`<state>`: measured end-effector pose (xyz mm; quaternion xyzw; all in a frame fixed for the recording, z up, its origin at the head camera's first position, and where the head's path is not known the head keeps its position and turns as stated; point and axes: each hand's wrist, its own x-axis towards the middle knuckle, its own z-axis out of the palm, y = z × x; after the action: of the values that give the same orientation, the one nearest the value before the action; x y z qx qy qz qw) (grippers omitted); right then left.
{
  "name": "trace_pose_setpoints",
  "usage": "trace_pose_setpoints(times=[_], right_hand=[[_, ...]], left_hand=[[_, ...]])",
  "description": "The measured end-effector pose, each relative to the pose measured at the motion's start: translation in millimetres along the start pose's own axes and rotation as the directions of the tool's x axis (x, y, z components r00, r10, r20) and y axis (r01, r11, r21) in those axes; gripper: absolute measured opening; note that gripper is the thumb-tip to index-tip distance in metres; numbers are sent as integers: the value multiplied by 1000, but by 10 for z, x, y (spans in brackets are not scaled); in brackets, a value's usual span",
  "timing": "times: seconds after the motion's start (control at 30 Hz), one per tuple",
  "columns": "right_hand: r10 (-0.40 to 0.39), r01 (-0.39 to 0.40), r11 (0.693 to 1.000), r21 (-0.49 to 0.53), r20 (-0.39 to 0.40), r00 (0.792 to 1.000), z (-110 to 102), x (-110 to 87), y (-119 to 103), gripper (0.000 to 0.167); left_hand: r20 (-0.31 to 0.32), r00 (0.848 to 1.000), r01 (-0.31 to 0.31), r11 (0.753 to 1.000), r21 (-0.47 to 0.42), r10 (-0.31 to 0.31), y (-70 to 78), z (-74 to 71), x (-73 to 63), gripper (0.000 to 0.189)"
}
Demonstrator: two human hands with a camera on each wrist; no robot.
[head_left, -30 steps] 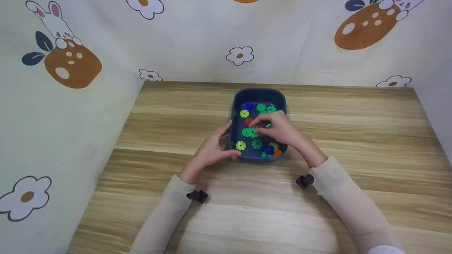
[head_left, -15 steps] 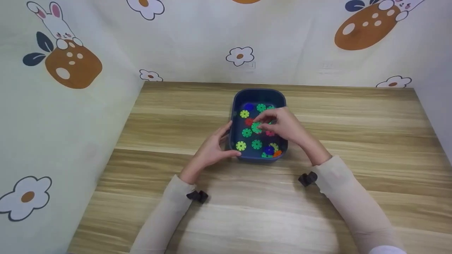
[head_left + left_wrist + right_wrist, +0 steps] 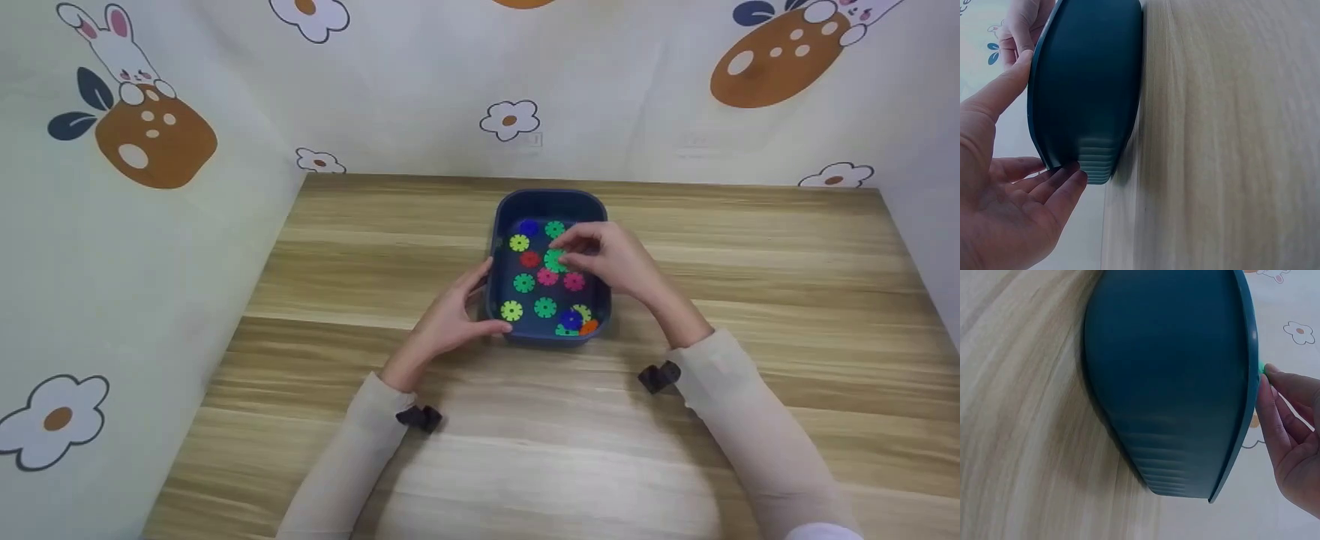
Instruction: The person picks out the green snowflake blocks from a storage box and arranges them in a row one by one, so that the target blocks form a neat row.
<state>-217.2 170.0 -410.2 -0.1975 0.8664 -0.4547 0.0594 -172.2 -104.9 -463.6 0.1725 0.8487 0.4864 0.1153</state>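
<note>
My right hand (image 3: 613, 259) pinches a green notched disc (image 3: 553, 261) between thumb and fingertips, over the dark blue plastic bin (image 3: 551, 201). In the right wrist view a sliver of that green disc (image 3: 1262, 367) shows just past the bin's rim. My left hand (image 3: 450, 316) holds the bin at its near left corner; the thumb lies on the rim and the fingers reach along the left wall, as the left wrist view also shows. Beneath the pinched disc lie two pink discs (image 3: 574, 281), with a red disc (image 3: 529, 259) to their left.
More notched discs lie on the bin's floor: a yellow one (image 3: 511, 310), a green one (image 3: 545, 307) and a blue one (image 3: 529, 227). Several overlap in the near right corner, including an orange disc (image 3: 589, 327). The bin stands on a wood-grain table (image 3: 375, 247) before a patterned wall covering (image 3: 600, 82).
My right hand has picked up the green disc from beside another green one and carried it back and to the right, uncovering the pink discs. My left hand has stayed put.
</note>
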Motion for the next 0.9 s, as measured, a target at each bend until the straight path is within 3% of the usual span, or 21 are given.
trace_pose_setpoints(times=[0.9], right_hand=[[73,-66,997,45,-163,984,-250,-2,201,21]], left_hand=[[-30,1000,8,994,107,-5,34,11,-31,104]])
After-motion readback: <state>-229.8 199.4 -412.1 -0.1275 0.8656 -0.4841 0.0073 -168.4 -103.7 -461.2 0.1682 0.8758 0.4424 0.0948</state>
